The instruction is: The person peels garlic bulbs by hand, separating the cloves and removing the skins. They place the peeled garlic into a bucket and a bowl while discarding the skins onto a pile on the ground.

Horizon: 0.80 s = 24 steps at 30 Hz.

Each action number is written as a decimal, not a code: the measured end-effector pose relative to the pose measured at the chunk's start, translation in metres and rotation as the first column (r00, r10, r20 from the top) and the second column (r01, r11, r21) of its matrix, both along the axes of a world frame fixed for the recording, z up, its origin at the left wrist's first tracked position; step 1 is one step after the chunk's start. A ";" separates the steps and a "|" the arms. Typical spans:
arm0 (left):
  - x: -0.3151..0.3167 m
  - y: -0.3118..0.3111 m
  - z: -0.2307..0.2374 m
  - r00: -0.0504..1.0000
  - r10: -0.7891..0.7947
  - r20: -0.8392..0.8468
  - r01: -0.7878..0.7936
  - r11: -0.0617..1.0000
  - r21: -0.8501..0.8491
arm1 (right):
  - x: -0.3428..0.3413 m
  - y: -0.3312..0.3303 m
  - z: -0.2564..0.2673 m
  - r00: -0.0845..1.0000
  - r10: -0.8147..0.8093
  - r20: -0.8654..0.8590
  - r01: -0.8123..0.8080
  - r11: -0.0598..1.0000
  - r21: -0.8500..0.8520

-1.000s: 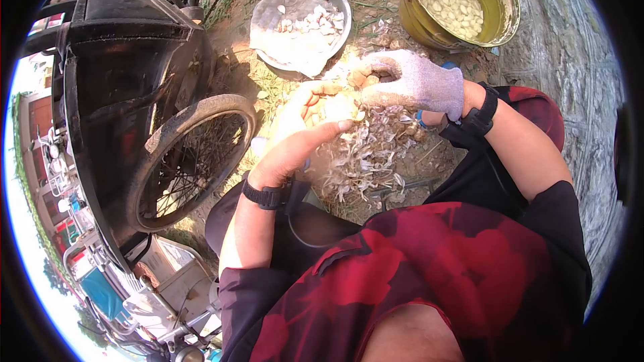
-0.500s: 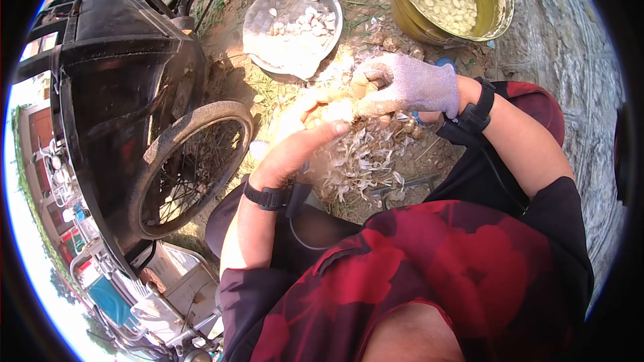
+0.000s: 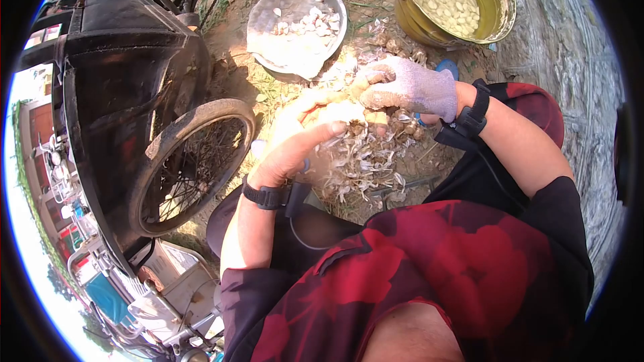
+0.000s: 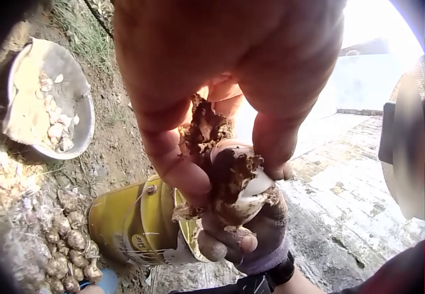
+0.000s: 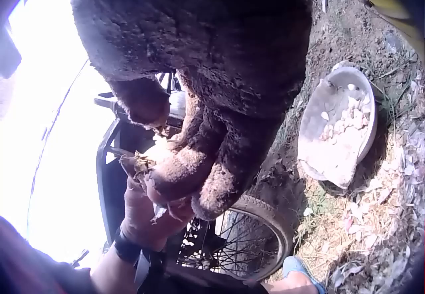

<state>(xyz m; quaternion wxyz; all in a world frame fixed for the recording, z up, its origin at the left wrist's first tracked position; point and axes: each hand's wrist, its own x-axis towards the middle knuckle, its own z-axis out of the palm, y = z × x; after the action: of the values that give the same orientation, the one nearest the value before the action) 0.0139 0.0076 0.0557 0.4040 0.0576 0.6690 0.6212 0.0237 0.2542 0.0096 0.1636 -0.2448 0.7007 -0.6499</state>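
A soil-stained garlic bulb (image 4: 240,186), partly broken apart with white cloves showing, sits between both hands. The bare left hand (image 3: 295,135) pinches it between thumb and fingers. In the left wrist view the thumb and a finger lie on opposite sides of the bulb, next to its brown, crumbly skin. The right hand (image 3: 414,87) wears a dirty pale purple glove, and its curled fingers grip the bulb from the other side. In the right wrist view the gloved fingers (image 5: 179,174) cover most of the bulb. Below the hands lies a heap of garlic skins (image 3: 365,161).
A grey basin (image 3: 343,27), lined with cloth, holds loose garlic cloves (image 3: 322,25). The yellow bucket (image 3: 500,0) beyond the right hand contains many pale cloves. Whole bulbs (image 4: 74,249) lie beside the skins. A cart wheel (image 3: 151,144) stands to the left.
The gloved fingers have shifted slightly on the bulb and curled closer. The left hand keeps its place. The head view has moved a little.
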 end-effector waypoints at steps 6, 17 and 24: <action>-0.001 -0.003 -0.001 0.992 -0.019 -0.122 0.010 0.997 -0.074 | 0.006 -0.009 0.013 0.973 -0.061 0.222 0.035 0.992 0.121; -0.005 0.001 -0.004 0.978 0.169 0.124 -0.196 0.947 0.253 | 0.008 -0.010 -0.025 0.950 -0.241 0.199 0.212 0.965 0.154; -0.011 -0.001 -0.018 0.940 0.191 0.282 -0.302 0.851 0.430 | 0.014 -0.004 -0.032 0.951 -0.264 0.160 0.205 0.928 0.311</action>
<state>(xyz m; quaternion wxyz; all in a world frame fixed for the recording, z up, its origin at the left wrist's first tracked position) 0.0027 0.0069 0.0377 0.3688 -0.0055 0.4502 0.8132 0.0372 0.2501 -0.0220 0.1878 -0.0657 0.7929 -0.5760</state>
